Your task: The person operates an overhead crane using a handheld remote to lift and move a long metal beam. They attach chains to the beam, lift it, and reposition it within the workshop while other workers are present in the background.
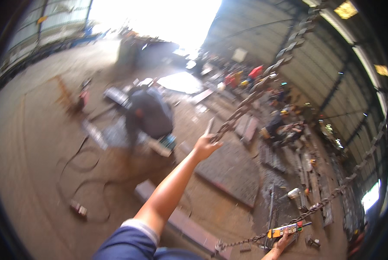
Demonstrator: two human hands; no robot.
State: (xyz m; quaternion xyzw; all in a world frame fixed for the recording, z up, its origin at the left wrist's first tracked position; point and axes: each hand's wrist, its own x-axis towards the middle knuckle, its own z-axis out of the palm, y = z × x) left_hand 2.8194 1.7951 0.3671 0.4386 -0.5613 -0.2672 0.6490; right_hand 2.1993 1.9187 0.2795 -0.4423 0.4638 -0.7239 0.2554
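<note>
My left arm reaches forward, and my left hand point(206, 146) is on the lower visible part of a heavy chain point(241, 108) that slants down from the upper right. One finger stretches upward beside the links, and the hand hides where the chain ends. Low at the right, my right hand point(282, 242) is closed around a yellow push-button pendant control point(284, 230) with a red button at its end. A second chain point(328, 199) runs down from the right, passes by the pendant and ends near a hook-like metal piece point(220, 247).
Ahead of my left hand lies a thick dark steel plate point(228, 171). A long steel bar point(189, 229) lies beneath my left arm. Left of the plate, a person in dark clothing point(152, 112) bends low. A cable point(103, 182) loops over the floor; metal pieces point(306, 169) crowd the right.
</note>
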